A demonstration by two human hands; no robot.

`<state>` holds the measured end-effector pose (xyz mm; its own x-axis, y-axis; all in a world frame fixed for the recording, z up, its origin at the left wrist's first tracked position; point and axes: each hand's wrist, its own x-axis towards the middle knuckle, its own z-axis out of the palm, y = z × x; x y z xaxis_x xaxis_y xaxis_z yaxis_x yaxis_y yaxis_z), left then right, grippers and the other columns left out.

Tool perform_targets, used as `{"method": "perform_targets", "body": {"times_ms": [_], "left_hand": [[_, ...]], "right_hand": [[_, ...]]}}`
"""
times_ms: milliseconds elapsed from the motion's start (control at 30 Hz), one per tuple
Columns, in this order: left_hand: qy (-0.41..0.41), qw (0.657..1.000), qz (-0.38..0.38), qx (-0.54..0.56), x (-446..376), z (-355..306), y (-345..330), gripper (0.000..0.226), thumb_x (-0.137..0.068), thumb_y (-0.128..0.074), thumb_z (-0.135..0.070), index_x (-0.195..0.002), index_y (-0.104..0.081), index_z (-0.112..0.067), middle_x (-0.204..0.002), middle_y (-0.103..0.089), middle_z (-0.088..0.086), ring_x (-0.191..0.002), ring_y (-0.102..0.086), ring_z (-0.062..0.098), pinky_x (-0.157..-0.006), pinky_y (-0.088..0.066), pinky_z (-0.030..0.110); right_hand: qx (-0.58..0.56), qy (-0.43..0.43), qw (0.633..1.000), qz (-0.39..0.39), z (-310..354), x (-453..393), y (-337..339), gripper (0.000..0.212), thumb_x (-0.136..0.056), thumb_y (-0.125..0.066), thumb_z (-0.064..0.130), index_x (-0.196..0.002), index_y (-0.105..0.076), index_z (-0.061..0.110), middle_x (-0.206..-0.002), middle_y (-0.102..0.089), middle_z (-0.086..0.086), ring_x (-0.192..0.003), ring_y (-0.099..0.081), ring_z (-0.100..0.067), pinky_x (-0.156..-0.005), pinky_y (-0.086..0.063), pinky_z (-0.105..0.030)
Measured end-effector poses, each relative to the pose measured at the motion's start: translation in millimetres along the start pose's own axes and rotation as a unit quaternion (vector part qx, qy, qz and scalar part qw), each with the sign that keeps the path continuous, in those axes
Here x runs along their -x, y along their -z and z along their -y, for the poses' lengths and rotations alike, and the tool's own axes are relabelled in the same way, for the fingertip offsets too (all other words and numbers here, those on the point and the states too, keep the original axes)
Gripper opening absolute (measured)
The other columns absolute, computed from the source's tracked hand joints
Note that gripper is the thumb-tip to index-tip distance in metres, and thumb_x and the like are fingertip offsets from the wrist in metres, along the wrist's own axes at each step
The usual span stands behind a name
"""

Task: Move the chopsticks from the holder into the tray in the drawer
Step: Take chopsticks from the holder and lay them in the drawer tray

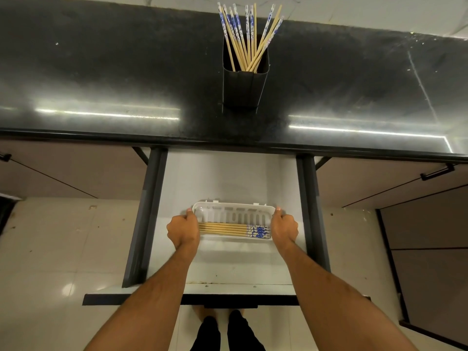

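Note:
A white slotted tray (233, 208) lies in the open drawer (228, 178). Several wooden chopsticks with blue-and-white ends (228, 228) lie side by side along the tray's near side. My left hand (183, 230) grips the tray's left end and my right hand (283, 229) grips its right end. On the black counter behind, a dark square holder (243, 84) stands upright with several more chopsticks in the holder (247, 36) fanning out of its top.
The black counter (101, 72) overhangs the back of the drawer. Dark drawer rails (147, 219) run along both sides, and the drawer front (192, 298) is nearest me. Cabinet doors with handles (436, 172) flank the drawer. My feet show on the tiled floor below.

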<state>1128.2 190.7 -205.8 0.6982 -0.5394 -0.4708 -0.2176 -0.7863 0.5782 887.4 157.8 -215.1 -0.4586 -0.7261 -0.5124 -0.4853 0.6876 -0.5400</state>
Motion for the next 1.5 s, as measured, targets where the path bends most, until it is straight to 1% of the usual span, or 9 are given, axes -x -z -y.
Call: {"method": "perform_targets", "body": {"times_ms": [133, 667, 833, 900, 967, 1100, 1200, 1333, 1500], "left_hand": [[-0.007, 1.000, 0.003, -0.005, 1, 1, 0, 0.044, -0.104, -0.046, -0.042, -0.101, -0.068, -0.004, -0.090, -0.069, 0.014, -0.080, -0.067, 0.026, -0.079, -0.058, 0.039], [-0.005, 1.000, 0.026, -0.016, 5, 5, 3, 0.042, -0.105, -0.043, -0.040, -0.101, -0.067, -0.006, -0.088, -0.064, 0.009, -0.078, -0.063, 0.021, -0.079, -0.056, 0.036], [-0.022, 0.999, 0.026, -0.033, 2, 3, 6, 0.039, -0.105, -0.043, -0.041, -0.095, -0.065, -0.010, -0.086, -0.066, 0.008, -0.071, -0.060, 0.016, -0.065, -0.049, 0.027], [-0.056, 0.998, 0.024, -0.035, 1, -3, 10, 0.041, -0.104, -0.044, -0.043, -0.096, -0.066, -0.010, -0.087, -0.068, 0.008, -0.074, -0.064, 0.018, -0.067, -0.055, 0.030], [-0.116, 0.992, 0.019, -0.041, 0, -19, 18, 0.042, -0.103, -0.044, -0.043, -0.100, -0.067, -0.008, -0.092, -0.070, 0.009, -0.082, -0.067, 0.023, -0.075, -0.061, 0.040], [-0.293, 0.952, -0.010, -0.091, -6, -73, 33, 0.037, -0.100, -0.048, -0.041, -0.117, -0.064, -0.012, -0.110, -0.068, 0.006, -0.100, -0.064, 0.020, -0.089, -0.055, 0.037], [-0.442, 0.888, -0.038, -0.123, -12, -124, 48, 0.039, -0.099, -0.053, -0.035, -0.126, -0.058, -0.008, -0.120, -0.065, 0.009, -0.114, -0.060, 0.023, -0.103, -0.047, 0.035], [-0.577, 0.789, -0.109, -0.182, -17, -193, 66, 0.045, -0.098, -0.052, -0.036, -0.131, -0.057, -0.006, -0.124, -0.064, 0.011, -0.120, -0.058, 0.025, -0.115, -0.038, 0.040], [-0.621, 0.752, -0.143, -0.168, -17, -266, 80, 0.046, -0.096, -0.044, -0.039, -0.129, -0.057, -0.009, -0.122, -0.065, 0.007, -0.117, -0.058, 0.021, -0.114, -0.040, 0.039]], "right_hand": [[0.014, 0.010, 1.000, 0.008, -1, 0, -1, 0.045, -0.107, -0.034, 0.044, -0.106, -0.064, 0.011, -0.093, -0.070, -0.008, -0.072, -0.068, -0.017, -0.051, -0.049, -0.022], [0.050, 0.027, 0.998, 0.009, 1, 2, 1, 0.047, -0.108, -0.032, 0.041, -0.108, -0.064, 0.007, -0.095, -0.069, -0.012, -0.078, -0.068, -0.021, -0.062, -0.057, -0.030], [0.081, 0.053, 0.995, 0.010, 3, 5, 7, 0.045, -0.108, -0.031, 0.042, -0.105, -0.063, 0.010, -0.089, -0.068, -0.008, -0.067, -0.065, -0.014, -0.052, -0.052, -0.024], [0.103, 0.095, 0.990, 0.011, 8, 9, 14, 0.042, -0.107, -0.032, 0.043, -0.101, -0.062, 0.014, -0.091, -0.069, -0.006, -0.075, -0.069, -0.016, -0.062, -0.060, -0.027], [0.157, 0.167, 0.973, -0.011, 23, 11, 23, 0.040, -0.106, -0.035, 0.045, -0.106, -0.061, 0.015, -0.099, -0.066, -0.004, -0.090, -0.066, -0.015, -0.076, -0.058, -0.027], [0.270, 0.335, 0.899, -0.073, 69, 6, 46, 0.045, -0.105, -0.035, 0.047, -0.125, -0.054, 0.011, -0.118, -0.058, -0.006, -0.107, -0.055, -0.017, -0.093, -0.052, -0.032], [0.314, 0.429, 0.834, -0.149, 118, 4, 68, 0.054, -0.105, -0.042, 0.041, -0.138, -0.049, 0.000, -0.134, -0.057, -0.020, -0.125, -0.056, -0.033, -0.106, -0.049, -0.043], [0.316, 0.474, 0.798, -0.195, 188, 6, 94, 0.058, -0.104, -0.045, 0.040, -0.144, -0.044, -0.001, -0.143, -0.052, -0.021, -0.135, -0.048, -0.035, -0.113, -0.041, -0.045], [0.266, 0.510, 0.785, -0.231, 263, 13, 116, 0.056, -0.103, -0.046, 0.040, -0.143, -0.045, 0.001, -0.141, -0.054, -0.017, -0.133, -0.050, -0.030, -0.111, -0.044, -0.042]]}}
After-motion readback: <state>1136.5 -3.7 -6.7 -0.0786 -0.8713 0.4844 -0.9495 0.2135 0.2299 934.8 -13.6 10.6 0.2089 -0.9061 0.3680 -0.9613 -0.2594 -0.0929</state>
